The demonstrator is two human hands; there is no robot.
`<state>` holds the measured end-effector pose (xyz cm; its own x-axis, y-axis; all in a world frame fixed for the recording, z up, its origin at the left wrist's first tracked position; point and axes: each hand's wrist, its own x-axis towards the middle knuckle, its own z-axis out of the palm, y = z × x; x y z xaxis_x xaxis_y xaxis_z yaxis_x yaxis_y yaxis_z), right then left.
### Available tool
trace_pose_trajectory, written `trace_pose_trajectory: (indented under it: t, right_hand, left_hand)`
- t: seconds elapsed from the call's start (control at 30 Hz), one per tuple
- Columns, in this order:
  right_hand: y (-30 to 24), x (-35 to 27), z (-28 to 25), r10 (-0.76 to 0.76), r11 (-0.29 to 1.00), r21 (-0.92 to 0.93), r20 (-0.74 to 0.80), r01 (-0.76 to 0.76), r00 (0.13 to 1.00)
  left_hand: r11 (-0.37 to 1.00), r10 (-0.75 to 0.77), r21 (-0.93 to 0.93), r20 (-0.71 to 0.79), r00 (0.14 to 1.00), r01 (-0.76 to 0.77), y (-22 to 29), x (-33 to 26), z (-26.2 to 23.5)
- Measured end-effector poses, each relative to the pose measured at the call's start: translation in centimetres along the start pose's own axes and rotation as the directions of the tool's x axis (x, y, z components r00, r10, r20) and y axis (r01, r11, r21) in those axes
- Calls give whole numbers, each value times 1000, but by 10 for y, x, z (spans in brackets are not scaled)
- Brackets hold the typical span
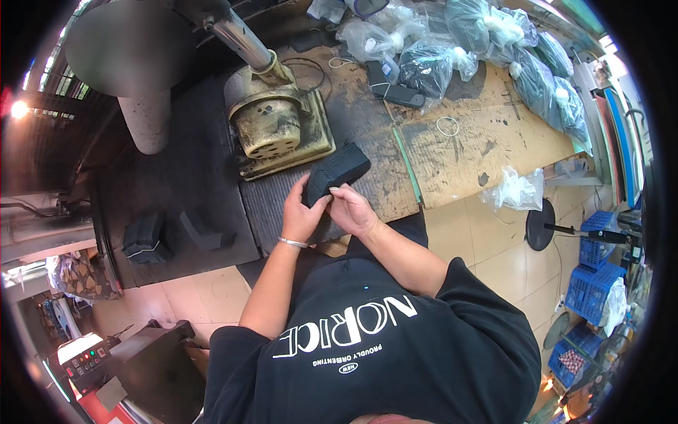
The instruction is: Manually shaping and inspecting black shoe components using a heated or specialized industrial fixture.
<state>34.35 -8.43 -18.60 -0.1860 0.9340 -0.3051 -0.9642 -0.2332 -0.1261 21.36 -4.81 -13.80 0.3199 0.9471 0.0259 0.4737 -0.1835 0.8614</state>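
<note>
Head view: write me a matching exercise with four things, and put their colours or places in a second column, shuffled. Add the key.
Things
1. Black stack
2. Bracelet
3. Vented machine
4. Crates

Colours or places
A. Cream, with dark smudges
B. Blue, toward the picture's right edge
C. In the left hand, with the right hand against it
D. Silver

Pairs: 1-C, 2-D, 3-A, 4-B
</note>
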Motion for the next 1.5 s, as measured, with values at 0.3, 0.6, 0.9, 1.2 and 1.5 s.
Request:
trace_pose_trajectory:
  t: [0.3, 0.6, 0.9, 1.2, 1.5]
  right_hand:
    - [-8, 3, -5, -51, 999, 23, 213, 47, 976]
    - [-13, -4, 21, -107, 980, -166, 21, 109, 994]
    - [-5, -12, 25, -199, 917, -345, 32, 198, 979]
    - [-9, -16, 58, -41, 995, -82, 127, 52, 991]
    - [-8, -4, 14, 77, 582, -813, 88, 27, 993]
  left_hand:
    - [951, -80, -299, 5, 997, 78, 0, 10, 5]
    - [788, -363, -521, 41, 931, 330, 12, -6, 4]
    - [398, -411, -711, 427, 805, 580, 17, -7, -19]
    - [709, -284, -684, -52, 957, 173, 21, -59, -92]
    - [880, -45, -449, -396, 917, -152, -9, -4, -220]
